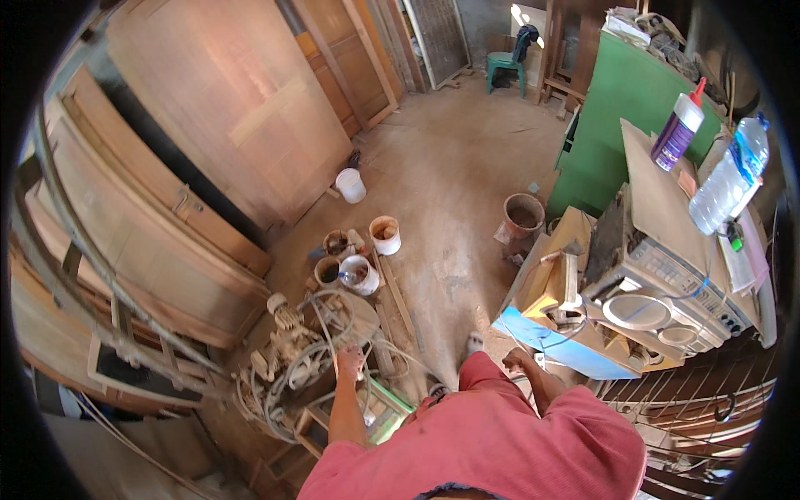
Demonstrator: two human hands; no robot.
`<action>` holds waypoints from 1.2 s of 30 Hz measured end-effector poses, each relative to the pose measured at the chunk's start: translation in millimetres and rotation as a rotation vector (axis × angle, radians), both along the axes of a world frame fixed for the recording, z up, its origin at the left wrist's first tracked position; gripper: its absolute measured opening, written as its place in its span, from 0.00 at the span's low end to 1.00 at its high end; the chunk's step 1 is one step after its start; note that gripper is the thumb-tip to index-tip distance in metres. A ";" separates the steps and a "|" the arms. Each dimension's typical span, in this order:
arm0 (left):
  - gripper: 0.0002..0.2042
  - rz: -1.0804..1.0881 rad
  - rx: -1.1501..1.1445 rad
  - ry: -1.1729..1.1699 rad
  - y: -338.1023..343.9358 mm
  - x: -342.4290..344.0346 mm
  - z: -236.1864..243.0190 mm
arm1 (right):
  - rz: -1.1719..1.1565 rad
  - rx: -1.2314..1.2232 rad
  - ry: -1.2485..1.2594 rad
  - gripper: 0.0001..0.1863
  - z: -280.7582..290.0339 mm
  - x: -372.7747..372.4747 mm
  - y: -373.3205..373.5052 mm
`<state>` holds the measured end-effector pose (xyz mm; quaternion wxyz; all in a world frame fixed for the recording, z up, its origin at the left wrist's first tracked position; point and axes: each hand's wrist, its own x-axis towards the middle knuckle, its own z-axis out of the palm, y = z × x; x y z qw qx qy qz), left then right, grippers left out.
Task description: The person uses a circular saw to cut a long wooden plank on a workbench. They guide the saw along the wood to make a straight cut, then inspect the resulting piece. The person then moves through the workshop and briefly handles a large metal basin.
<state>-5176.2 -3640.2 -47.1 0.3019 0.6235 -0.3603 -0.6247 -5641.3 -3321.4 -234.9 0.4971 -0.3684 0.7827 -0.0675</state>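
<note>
My left hand point(351, 361) is closed, in front of a loosely coiled pale hose point(327, 323). Whether the fingers grip the hose or anything else is hidden. Bent at my right side, my right hand point(519, 361) has its fingers curled in, and nothing shows in them. It is nearest to a cluttered wooden unit with a light-blue panel point(567, 346). Below my left hand stands a small frame with a green edge point(387, 412).
Several buckets, one a white bucket point(385, 236), stand ahead to the left. Wooden door panels point(225, 108) lean at the left. Rightward are a brown bucket point(523, 215), a green cabinet point(617, 108), an old stereo point(667, 283), a glue bottle point(679, 129) and a plastic bottle point(727, 179).
</note>
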 end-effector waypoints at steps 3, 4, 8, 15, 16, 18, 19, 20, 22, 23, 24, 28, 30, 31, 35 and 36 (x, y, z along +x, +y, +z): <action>0.05 -0.021 0.232 0.255 -38.8 4.9 -37.0 | 0.211 0.005 -0.074 0.12 4.7 -1.3 -85.0; 0.08 -0.088 0.269 0.205 -38.6 13.8 -57.6 | 0.288 0.012 -0.093 0.12 14.7 6.7 -118.2; 0.10 -0.388 0.390 -0.255 -21.3 -50.8 -96.5 | 0.353 -0.124 -0.042 0.16 40.7 -34.3 -210.1; 0.11 -0.695 0.198 -0.369 -111.3 -144.2 -89.8 | 0.104 -0.248 0.096 0.18 131.4 -133.3 -413.0; 0.11 -0.687 0.198 -0.357 -130.6 -160.7 -87.8 | 0.044 -0.317 0.170 0.18 136.9 -148.1 -438.3; 0.12 -0.680 0.210 -0.333 -172.1 -193.1 -83.7 | -0.018 -0.364 0.045 0.18 145.3 -179.5 -484.2; 0.12 -0.669 0.215 -0.331 -192.3 -201.1 -80.9 | -0.044 -0.389 -0.031 0.18 147.3 -187.5 -508.9; 0.12 -0.658 0.223 -0.334 -212.6 -209.6 -78.6 | -0.008 -0.411 -0.029 0.17 148.0 -193.9 -531.7; 0.12 -0.689 0.223 -0.336 -260.4 -237.9 -82.5 | 0.039 -0.455 0.005 0.16 145.1 -223.7 -566.1; 0.12 -0.734 0.215 -0.341 -283.7 -259.3 -86.5 | 0.116 -0.475 0.107 0.16 113.6 -248.8 -574.2; 0.13 -0.829 0.188 -0.322 -310.7 -303.4 -94.6 | 0.159 -0.486 0.258 0.15 78.0 -298.5 -566.9; 0.13 -0.991 0.129 -0.397 -407.3 -351.0 -117.5 | 0.425 -0.430 0.581 0.14 56.1 -367.1 -574.0; 0.14 -1.059 0.109 -0.424 -465.6 -371.4 -120.2 | -0.232 -0.234 0.502 0.12 57.7 -366.2 -560.8; 0.14 -1.101 0.096 -0.409 -494.6 -392.2 -125.0 | -0.804 -0.224 0.480 0.11 60.7 -367.8 -544.9; 0.14 -1.021 0.090 -0.271 -648.1 -435.0 -122.4 | -1.030 0.090 -0.026 0.12 87.6 -363.5 -550.6; 0.14 -1.006 0.129 -0.309 -676.6 -462.0 -114.9 | -1.073 0.128 -0.017 0.13 84.6 -365.7 -546.7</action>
